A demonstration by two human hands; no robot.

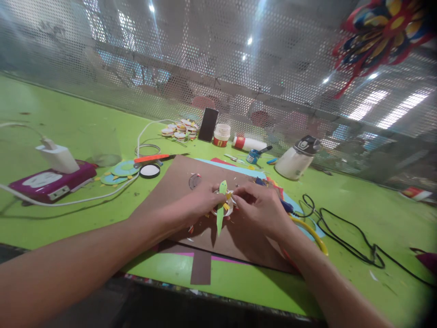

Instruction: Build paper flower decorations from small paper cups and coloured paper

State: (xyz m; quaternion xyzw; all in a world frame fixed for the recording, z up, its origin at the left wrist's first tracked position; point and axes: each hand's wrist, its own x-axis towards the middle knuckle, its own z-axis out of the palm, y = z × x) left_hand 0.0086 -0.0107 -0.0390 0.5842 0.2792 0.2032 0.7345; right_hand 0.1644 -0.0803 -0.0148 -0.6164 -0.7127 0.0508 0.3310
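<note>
1. One paper craft, seen in the head view, sits between the two hands, over the brown sheet in front of the person. Its long axis is a green strip running nearly straight away from the person, with a slight lean: the rounded, dotted end points to the far side, the narrow tip to the near edge of the table.
2. Two hands are on it. The left hand grasps it from the left, thumb on top; the right hand pinches its right side, by the yellow bits, with thumb and fingertips.
3. Two light-blue discs overlap on the left, near one orange cutter and one black-rimmed white lid.
4. One purple power strip carries one white charger.
5. At the back stand one phone and one white tub; one white bottle lies beside them. The white round pieces there overlap too much to count.
6. One blue jar and one white jug are farther right.
</note>
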